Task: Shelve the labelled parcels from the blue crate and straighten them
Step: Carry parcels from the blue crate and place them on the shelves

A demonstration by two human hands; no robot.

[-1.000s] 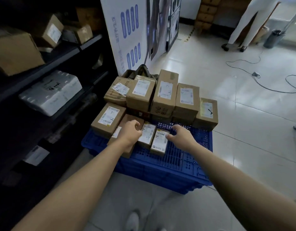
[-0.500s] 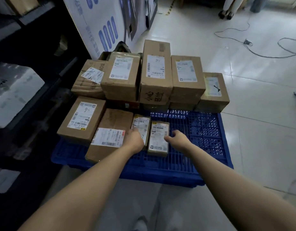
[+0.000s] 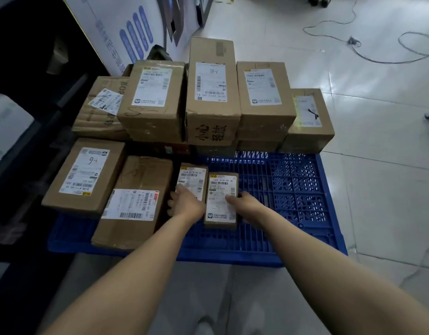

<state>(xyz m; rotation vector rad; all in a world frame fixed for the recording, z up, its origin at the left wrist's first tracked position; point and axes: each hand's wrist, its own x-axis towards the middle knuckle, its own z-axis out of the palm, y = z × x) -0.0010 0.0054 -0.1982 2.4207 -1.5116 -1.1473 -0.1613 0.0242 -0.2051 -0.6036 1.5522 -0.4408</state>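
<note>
Both your bare arms reach forward from the near edge, forearms converging toward the middle. Your left hand (image 3: pixel 187 204) lies palm down, its fingers (image 3: pixel 170 204) curled over the left edge of the left small parcel (image 3: pixel 193 180). Your right hand (image 3: pixel 248 204) grips the right small parcel (image 3: pixel 220 189), thumb laid on top, the other fingers at its right side.

- Tall carton (image 3: pixel 213 54): its shipping label carries a handwritten "8-1", and its near face is marked "小心轻放".
- Front-left carton (image 3: pixel 63 192): its label carries a handwritten "9-1".
- Creased back-left carton (image 3: pixel 92 124): printed "BOP".
- Right small parcel (image 3: pixel 222 187): the label code looks like "140A 8130-00 46".
- Left small parcel (image 3: pixel 192 176): the label code is too blurred to read.
- White board (image 3: pixel 112 25): the blue print is unreadable.
</note>
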